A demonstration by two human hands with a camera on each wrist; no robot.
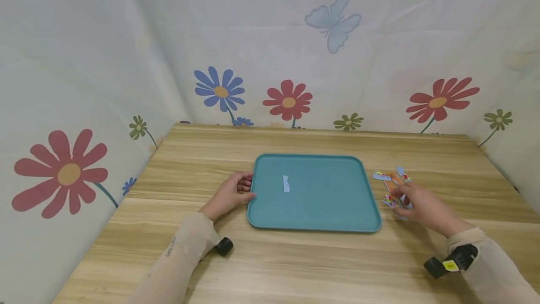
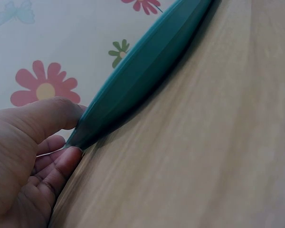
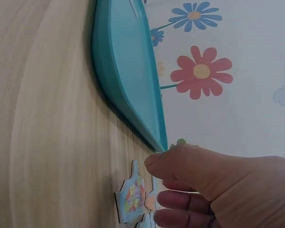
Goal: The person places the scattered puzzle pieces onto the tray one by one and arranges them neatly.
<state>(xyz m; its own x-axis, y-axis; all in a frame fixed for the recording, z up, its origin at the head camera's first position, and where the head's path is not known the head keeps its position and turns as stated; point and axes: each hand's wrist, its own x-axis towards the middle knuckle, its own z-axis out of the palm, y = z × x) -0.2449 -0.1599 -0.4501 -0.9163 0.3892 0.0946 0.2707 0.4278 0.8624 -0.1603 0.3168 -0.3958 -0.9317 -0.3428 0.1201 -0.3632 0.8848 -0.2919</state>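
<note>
A teal rectangular tray (image 1: 316, 201) lies flat on the wooden table. My left hand (image 1: 229, 196) pinches its left rim, the thumb over the edge and the fingers low against it, as the left wrist view shows at the tray's corner (image 2: 128, 85). One small pale-blue piece (image 1: 286, 184) lies inside the tray, left of its middle. Right of the tray, my right hand (image 1: 423, 208) hovers at a cluster of printed, puzzle-like pieces (image 1: 394, 178). Its thumb and fingers are loosely bent and apart. One piece (image 3: 132, 197) lies below the fingertips; the hand partly hides the others.
The wooden table (image 1: 295, 266) reaches back to a white cloth backdrop (image 1: 261, 22) printed with flowers and a butterfly. Cloth also hangs along the left and right sides. A black wrist camera (image 1: 436, 266) sits below the right wrist, another black camera (image 1: 224, 246) by the left.
</note>
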